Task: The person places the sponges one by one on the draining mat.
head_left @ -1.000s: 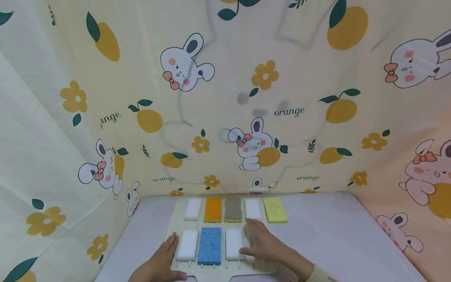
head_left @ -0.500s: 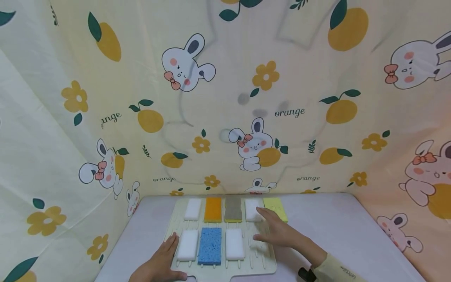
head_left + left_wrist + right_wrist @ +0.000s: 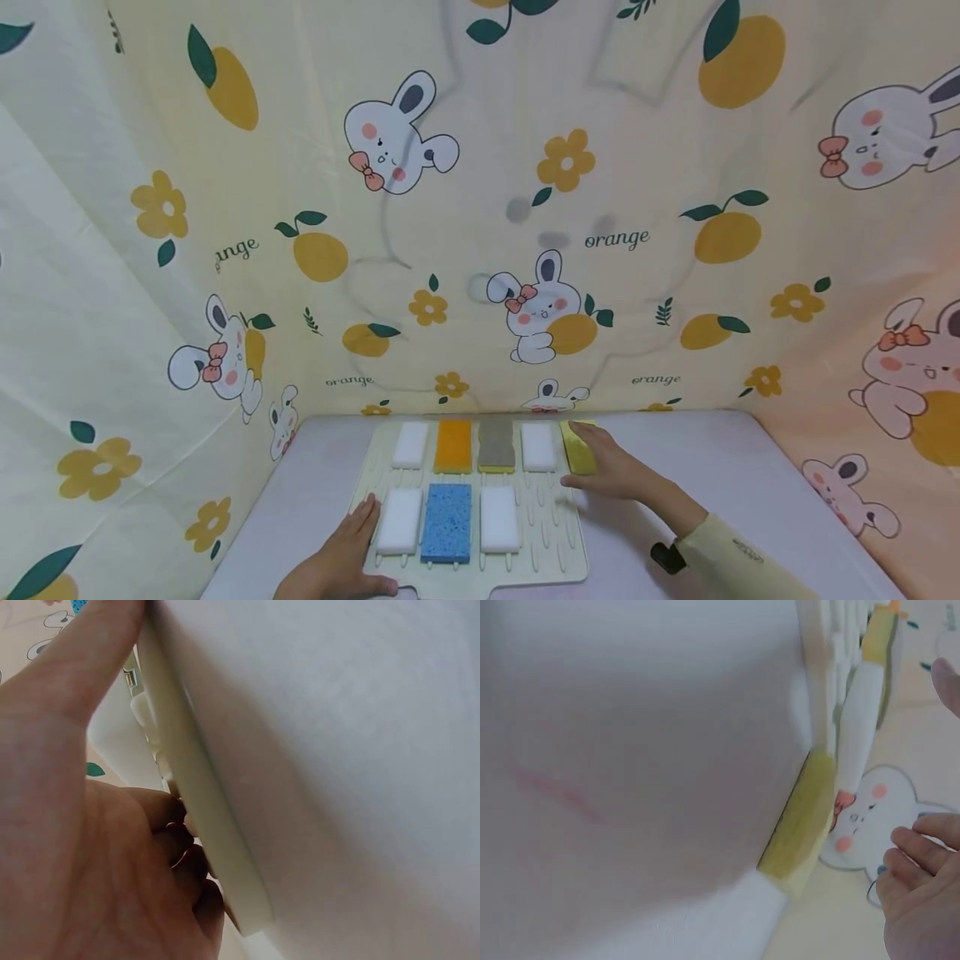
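A pale ribbed board (image 3: 557, 533) lies on the table with several sponges in two rows. My left hand (image 3: 341, 554) rests against its left front part, fingers extended along the side and thumb at the front edge. In the left wrist view, those fingertips meet the board's rim (image 3: 206, 802). My right hand (image 3: 618, 471) hovers over a yellow sponge (image 3: 576, 454) lying just beyond the board's right back edge, partly covering it. The right wrist view shows a gap between the spread right hand (image 3: 926, 877) and the yellow sponge (image 3: 801, 825).
On the board's back row sit a white sponge (image 3: 410, 445), an orange one (image 3: 453, 446), a grey-topped one (image 3: 497, 444) and another white one (image 3: 538, 446). The front row holds a blue sponge (image 3: 447, 523) between two white ones. A printed curtain (image 3: 480, 208) stands behind the table.
My right hand has moved right and back, from beside the front-row white sponge, past the back-row white one, to above the yellow sponge. The left hand has stayed in place.
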`<move>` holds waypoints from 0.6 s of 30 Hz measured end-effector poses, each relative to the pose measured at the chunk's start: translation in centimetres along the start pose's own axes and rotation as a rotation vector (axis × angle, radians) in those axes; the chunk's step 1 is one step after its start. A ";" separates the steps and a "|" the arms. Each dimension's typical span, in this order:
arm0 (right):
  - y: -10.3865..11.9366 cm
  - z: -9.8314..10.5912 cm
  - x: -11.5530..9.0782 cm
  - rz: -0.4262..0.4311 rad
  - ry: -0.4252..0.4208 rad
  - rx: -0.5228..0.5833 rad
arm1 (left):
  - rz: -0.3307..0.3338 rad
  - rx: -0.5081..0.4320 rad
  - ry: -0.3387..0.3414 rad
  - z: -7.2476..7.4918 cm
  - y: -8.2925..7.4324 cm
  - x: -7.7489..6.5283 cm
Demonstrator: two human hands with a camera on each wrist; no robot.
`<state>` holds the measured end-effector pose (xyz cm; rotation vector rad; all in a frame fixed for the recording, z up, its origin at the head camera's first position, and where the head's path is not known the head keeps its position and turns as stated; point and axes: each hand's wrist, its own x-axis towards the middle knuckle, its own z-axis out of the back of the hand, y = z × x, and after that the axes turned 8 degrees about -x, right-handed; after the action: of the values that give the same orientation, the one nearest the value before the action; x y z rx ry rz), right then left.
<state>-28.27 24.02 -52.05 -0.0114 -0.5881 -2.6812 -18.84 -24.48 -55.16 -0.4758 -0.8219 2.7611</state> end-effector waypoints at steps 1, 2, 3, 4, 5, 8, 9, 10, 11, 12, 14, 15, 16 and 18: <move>-0.2 0.0 0.1 -0.006 0.003 -0.007 | 0.000 -0.001 0.000 0.0 0.1 0.0; -0.3 0.1 0.2 -0.007 0.005 -0.015 | 0.002 -0.003 0.001 0.0 0.1 0.0; -0.5 0.2 0.3 -0.016 0.011 -0.017 | 0.002 -0.004 0.002 0.0 0.2 0.0; -0.7 0.3 0.4 -0.025 0.017 -0.015 | 0.004 -0.007 0.004 -0.1 0.3 0.1; -0.9 0.3 0.4 -0.033 0.023 -0.016 | 0.008 -0.011 0.006 -0.1 0.4 0.1; -1.4 0.5 0.5 -0.026 0.029 -0.010 | 0.013 -0.015 0.008 -0.2 0.5 0.3; -1.7 0.5 0.6 -0.031 0.031 -0.005 | 0.013 -0.016 0.008 -0.2 0.6 0.3; -1.9 0.5 0.7 -0.032 0.032 -0.005 | 0.012 -0.015 0.008 -0.2 0.6 0.3; -2.1 0.5 0.8 -0.034 0.034 -0.002 | 0.010 -0.013 0.008 -0.2 0.6 0.3; -2.4 0.5 0.9 -0.036 0.038 0.003 | 0.004 -0.010 0.007 -0.2 0.6 0.3; -2.9 0.4 1.2 -0.049 0.047 0.007 | -0.011 -0.004 0.005 -0.2 0.6 0.3; -3.1 0.3 1.3 -0.058 0.054 0.010 | -0.015 -0.003 0.006 -0.1 0.6 0.2; -3.3 0.3 1.4 -0.065 0.062 0.016 | -0.020 -0.001 0.006 -0.1 0.6 0.2; -3.7 0.2 1.6 -0.076 0.073 0.021 | -0.021 -0.003 0.004 -0.1 0.5 0.2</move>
<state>-31.17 26.59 -53.24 0.1161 -0.6051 -2.7350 -19.03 -24.83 -55.58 -0.4706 -0.8260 2.7393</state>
